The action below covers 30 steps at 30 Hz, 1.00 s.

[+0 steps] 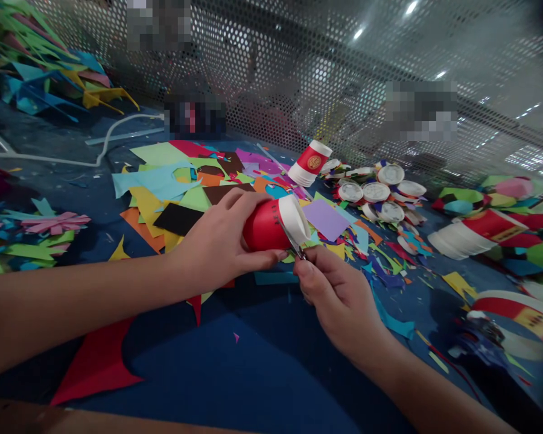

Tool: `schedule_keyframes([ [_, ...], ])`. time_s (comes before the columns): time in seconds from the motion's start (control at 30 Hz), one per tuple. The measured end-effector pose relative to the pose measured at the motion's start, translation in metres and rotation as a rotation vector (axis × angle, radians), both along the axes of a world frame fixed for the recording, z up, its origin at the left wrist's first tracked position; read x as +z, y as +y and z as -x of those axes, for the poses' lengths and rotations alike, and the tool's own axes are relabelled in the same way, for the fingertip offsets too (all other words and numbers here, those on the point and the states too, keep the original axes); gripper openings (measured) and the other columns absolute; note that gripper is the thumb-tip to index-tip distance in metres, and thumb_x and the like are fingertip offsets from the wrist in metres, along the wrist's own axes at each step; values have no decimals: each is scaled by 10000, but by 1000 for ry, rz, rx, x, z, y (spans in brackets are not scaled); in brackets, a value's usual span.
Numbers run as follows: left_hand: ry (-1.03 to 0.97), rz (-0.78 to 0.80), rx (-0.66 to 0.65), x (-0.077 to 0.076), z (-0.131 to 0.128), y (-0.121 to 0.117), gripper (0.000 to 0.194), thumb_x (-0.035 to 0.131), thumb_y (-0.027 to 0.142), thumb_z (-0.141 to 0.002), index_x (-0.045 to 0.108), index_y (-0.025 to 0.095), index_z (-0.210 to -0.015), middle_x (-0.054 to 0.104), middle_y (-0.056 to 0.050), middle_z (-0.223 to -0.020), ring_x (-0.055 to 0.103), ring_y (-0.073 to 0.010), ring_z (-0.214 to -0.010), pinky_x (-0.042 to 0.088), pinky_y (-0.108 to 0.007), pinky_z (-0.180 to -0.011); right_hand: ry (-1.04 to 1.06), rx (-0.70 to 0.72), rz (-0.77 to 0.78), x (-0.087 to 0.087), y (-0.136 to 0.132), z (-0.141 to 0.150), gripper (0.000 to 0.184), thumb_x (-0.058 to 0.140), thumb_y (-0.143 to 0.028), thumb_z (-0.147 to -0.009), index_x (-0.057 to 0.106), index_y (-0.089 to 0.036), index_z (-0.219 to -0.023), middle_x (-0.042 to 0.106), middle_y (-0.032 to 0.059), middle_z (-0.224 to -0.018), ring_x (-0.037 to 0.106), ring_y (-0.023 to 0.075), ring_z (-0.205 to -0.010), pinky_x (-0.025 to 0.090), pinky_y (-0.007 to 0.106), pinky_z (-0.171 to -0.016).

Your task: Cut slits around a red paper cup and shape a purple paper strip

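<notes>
My left hand [224,232] is wrapped round a red and white paper cup [265,224], which lies tilted on its side with its white end toward the right. In my right hand [332,283] is a small pair of scissors [294,241], gripped by the handles. One metal blade lies against the cup's side where red meets white; whether the other is inside the cup is hidden. Beneath and behind the cup spreads a heap of coloured paper pieces, among them a black piece [178,219] and a lilac piece [326,219].
Stacked paper cups [310,164] stand behind, and another stack [477,234] lies at right near several cut cup pieces [375,191]. A red paper scrap [102,361] lies front left on the blue table [235,380]. A perforated metal screen [253,72] closes off the back.
</notes>
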<state>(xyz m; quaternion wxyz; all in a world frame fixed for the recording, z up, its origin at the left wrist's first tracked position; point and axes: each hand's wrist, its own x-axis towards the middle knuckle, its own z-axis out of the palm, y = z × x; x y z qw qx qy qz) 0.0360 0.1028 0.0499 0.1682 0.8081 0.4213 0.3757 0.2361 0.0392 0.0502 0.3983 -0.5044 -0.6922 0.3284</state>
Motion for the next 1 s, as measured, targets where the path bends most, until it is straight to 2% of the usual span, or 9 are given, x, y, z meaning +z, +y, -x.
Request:
schedule_keyframes([
  [0.17, 1, -10, 7, 0, 0, 1, 736, 754, 549, -762, 557, 161, -1357, 588, -148, -1311, 580, -370, -1201, 548, -496, -929, 21, 13, 4, -3, 0, -2, 385, 535, -524, -1000, 525, -218, -766, 405, -66, -601, 331, 96, -525, 286, 257, -474],
  [0.37, 18, -21, 17, -1, 0, 0, 726, 746, 531, -782, 536, 154, -1366, 583, -152, -1336, 566, -375, -1229, 510, -558, -1014, 49, 19, 17, -4, 0, -2, 403, 526, -549, -1007, 537, -216, -779, 406, -65, -610, 339, 97, -539, 294, 262, -490],
  [0.57, 10, -83, 50, -3, -3, -2, 676, 756, 533, -798, 526, 212, -1348, 591, -117, -1342, 544, -374, -1277, 485, -577, -1066, 92, 5, 16, -7, -1, 0, 416, 530, -589, -996, 563, -210, -825, 394, -65, -620, 330, 96, -539, 280, 264, -491],
  [0.77, 87, -76, 77, 1, -6, -7, 691, 800, 368, -803, 463, 185, -1377, 544, -156, -1356, 547, -376, -1273, 485, -572, -1081, 133, 15, 37, -4, -1, 2, 395, 560, -582, -983, 591, -210, -851, 392, -66, -618, 319, 97, -526, 274, 266, -480],
  [0.9, 120, -117, 94, 2, -6, -10, 704, 804, 343, -801, 452, 184, -1390, 539, -158, -1353, 555, -391, -1255, 500, -591, -1055, 121, 22, 6, -3, 0, 3, 395, 552, -566, -991, 569, -210, -820, 399, -62, -625, 315, 96, -525, 274, 266, -477],
  [1.0, 122, -110, 91, 2, -7, -12, 686, 813, 351, -799, 468, 167, -1363, 554, -161, -1329, 555, -387, -1260, 513, -564, -1047, 98, 14, -3, -3, -1, 2, 400, 544, -561, -996, 547, -210, -803, 400, -60, -632, 313, 94, -529, 272, 267, -478],
])
